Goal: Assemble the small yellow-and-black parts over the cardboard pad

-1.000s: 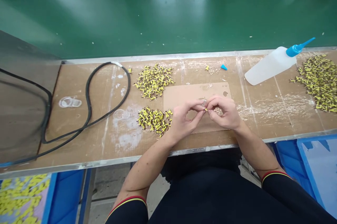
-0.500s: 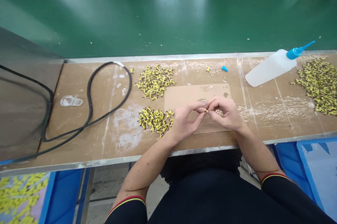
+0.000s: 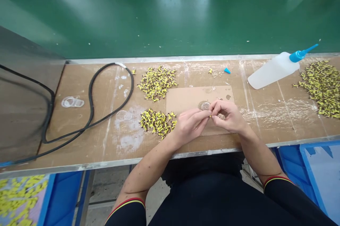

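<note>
Over the cardboard sheet [image 3: 183, 98], my left hand [image 3: 191, 123] and my right hand [image 3: 227, 115] meet at the fingertips. Between them is a tiny yellow piece [image 3: 210, 116], pinched by both hands; its detail is too small to make out. A small clear round dish [image 3: 205, 105] lies on the sheet just beyond the fingertips. Small pale bits [image 3: 220, 116] show beside my right fingers, partly hidden. Two piles of small yellow and dark pieces, an upper one [image 3: 157, 82] and a lower one [image 3: 156, 122], lie left of the sheet.
A white bottle [image 3: 275, 70] with a blue nozzle lies at the right, near a larger yellow pile [image 3: 322, 88]. A blue cap [image 3: 227, 71] sits behind the sheet. A black cable [image 3: 91, 102] loops at the left. Blue bins [image 3: 62, 197] stand below the table edge.
My left fingers have closed up and flattened together, and the fingertips of both hands have shifted slightly nearer my body. More of the clear dish shows.
</note>
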Tool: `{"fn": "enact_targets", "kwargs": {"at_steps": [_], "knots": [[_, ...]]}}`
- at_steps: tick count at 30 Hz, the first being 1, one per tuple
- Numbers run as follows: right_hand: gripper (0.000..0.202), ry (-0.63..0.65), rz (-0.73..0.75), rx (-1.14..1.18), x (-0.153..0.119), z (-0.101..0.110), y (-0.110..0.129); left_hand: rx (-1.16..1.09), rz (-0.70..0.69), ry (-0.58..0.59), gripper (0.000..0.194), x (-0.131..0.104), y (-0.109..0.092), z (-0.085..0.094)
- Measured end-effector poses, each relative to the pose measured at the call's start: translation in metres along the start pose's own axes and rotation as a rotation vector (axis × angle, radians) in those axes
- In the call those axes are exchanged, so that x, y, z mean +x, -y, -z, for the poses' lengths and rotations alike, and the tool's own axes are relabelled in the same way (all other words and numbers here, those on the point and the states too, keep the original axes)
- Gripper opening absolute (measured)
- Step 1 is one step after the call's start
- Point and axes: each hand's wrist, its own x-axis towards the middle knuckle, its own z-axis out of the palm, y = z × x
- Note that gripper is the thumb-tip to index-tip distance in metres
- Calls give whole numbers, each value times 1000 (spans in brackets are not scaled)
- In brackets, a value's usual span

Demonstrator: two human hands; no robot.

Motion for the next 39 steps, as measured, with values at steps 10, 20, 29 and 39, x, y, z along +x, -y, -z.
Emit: {"fn": "enact_targets", "kwargs": {"at_steps": [10, 20, 29, 39], "knots": [[12, -18, 44, 20, -1, -2, -3, -230, 177, -51, 29, -2, 0, -4], [5, -148, 188, 17, -5, -8, -7, -504, 415, -43, 19, -1, -1, -3], [20, -267, 438, -263, 0, -8, -6, -273, 270, -14, 9, 10, -2, 4], [22, -240, 488, -322, -3, -11, -8, -126, 177, -67, 18, 7, -5, 0]]}}
